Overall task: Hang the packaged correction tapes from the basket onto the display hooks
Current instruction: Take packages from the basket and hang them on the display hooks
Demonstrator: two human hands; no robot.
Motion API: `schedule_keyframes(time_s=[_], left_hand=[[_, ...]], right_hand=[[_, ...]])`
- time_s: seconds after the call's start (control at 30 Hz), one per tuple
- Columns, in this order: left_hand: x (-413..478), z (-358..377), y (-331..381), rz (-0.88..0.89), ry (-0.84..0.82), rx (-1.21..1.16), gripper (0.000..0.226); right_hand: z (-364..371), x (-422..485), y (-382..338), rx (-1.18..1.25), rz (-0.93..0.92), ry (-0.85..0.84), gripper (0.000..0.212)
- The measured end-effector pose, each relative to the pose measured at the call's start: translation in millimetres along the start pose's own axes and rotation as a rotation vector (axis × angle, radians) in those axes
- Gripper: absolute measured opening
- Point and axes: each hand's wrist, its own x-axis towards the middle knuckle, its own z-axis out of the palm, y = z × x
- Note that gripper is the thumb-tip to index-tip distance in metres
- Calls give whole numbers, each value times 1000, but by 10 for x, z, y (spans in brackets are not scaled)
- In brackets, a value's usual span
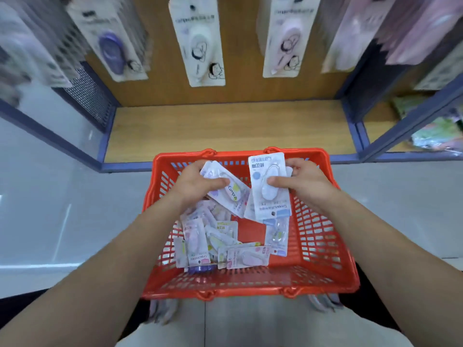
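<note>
Your legs point(250, 329) are closest, at the bottom, and the red basket point(250, 293) sits just past them. Both your arms reach over it.

Your left hand point(198, 186) grips a small bunch of packs point(231, 195), with your thumb laid across the top one. Your right hand point(300, 181) pinches a blue pack point(269, 189), thumb on the front, fingers behind. The two hands are apart, each above the far end of the basket. Many more loose packs point(200, 241) lie in a heap on the basket floor.

It looks like you are at the picking-up step: tapes are in your hands but not hung yet. Up above the wooden shelf point(225, 128), the hanging packs point(200, 43) show where the rows are. The hooks themselves are too blurry to see.

Next, you likely need to lift one pack up, turn its hole end to the top, and slide the hole onto a hook that matches.
</note>
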Motion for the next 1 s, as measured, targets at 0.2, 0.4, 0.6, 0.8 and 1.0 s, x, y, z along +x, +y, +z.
schedule_keyframes(time_s=[0.2,0.4,0.6,0.8,1.0], left_hand=[[-1058,-400,921,88,-192,8,54],[-1925,-457,1350,226,-107,7,34],[-2136,-427,1371,292,13,-98,41],[-2027,-338,1298,240,1,-64,56],[-1778,-329,1348,224,-19,-73,65]], right_hand=[[9,-840,-1129,71,-63,-324,56],[21,-1469,-1567,43,-181,-407,60],[124,-1681,-1556,55,-276,-177,54],[276,-1645,-1440,80,-272,-170,57],[341,-1436,-1456,35,-234,-140,66]])
